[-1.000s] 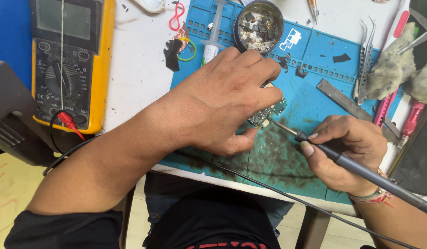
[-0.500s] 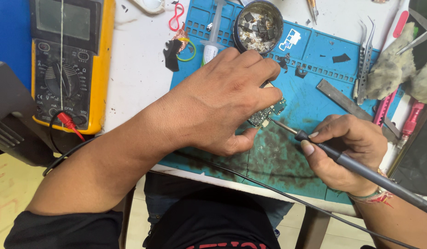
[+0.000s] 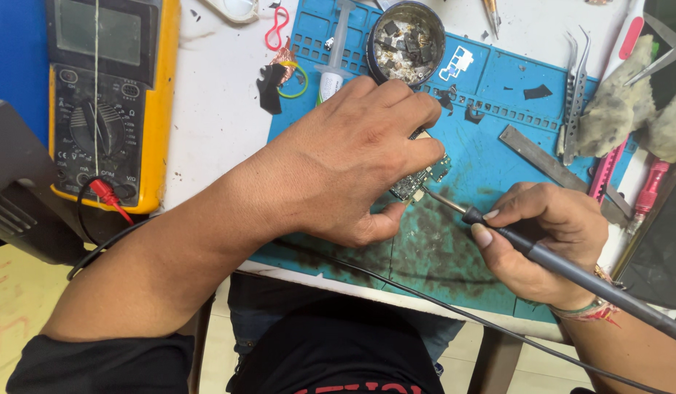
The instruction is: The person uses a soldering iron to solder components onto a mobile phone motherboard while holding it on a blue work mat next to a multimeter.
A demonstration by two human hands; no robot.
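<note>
Head view: nothing is shifting since a second ago. My left hand point(image 3: 360, 157) is still pressing flat on the small green circuit board point(image 3: 420, 182) on the stained blue rubber mat point(image 3: 498, 146); my right hand point(image 3: 546, 244) is pinching the slim dark soldering iron point(image 3: 513, 237), its metal tip touching the board's edge.

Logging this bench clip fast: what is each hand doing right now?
Left hand: closed on the circuit board.
Right hand: closed on the soldering iron.

Left hand point(image 3: 352, 157) pinning small circuit board point(image 3: 420, 181) on blue mat point(image 3: 498, 157), right hand point(image 3: 546, 241) gripping soldering iron point(image 3: 571, 270), tip at board
</note>
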